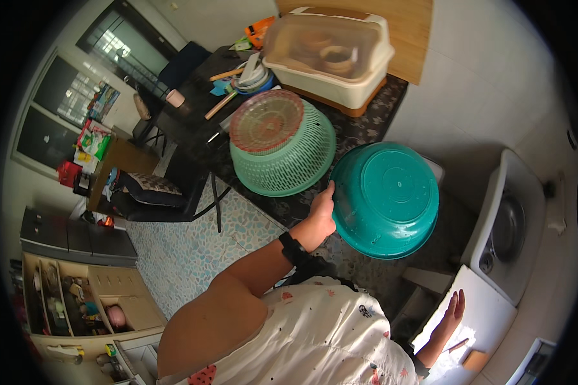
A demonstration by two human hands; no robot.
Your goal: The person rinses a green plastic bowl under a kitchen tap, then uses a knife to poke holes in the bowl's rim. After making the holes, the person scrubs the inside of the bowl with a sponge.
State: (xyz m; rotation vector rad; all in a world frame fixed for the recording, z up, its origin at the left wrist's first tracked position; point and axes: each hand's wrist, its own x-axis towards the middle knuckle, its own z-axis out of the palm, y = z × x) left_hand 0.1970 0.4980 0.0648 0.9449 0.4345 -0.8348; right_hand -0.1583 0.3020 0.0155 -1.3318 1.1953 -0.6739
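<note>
My left hand [321,211] grips the left edge of a teal plastic basin [400,187]. The basin is turned with its base up towards me, and water drops show on its side. It is by the near right corner of the dark patterned table [289,207]. Just left of it on the table sits an upturned light green plastic colander [289,163], with a reddish, see-through scalloped dish [268,120] on top. Lower right, my right hand [452,315] holds nothing, its fingers stretched out above a white countertop [486,308].
A cream dish box with a see-through lid [325,57] stands at the table's far end, near stacked bowls [253,79]. To the right is a grey sink [505,226]. A black folding chair [173,192] and an open-shelved cabinet [91,298] are on the left.
</note>
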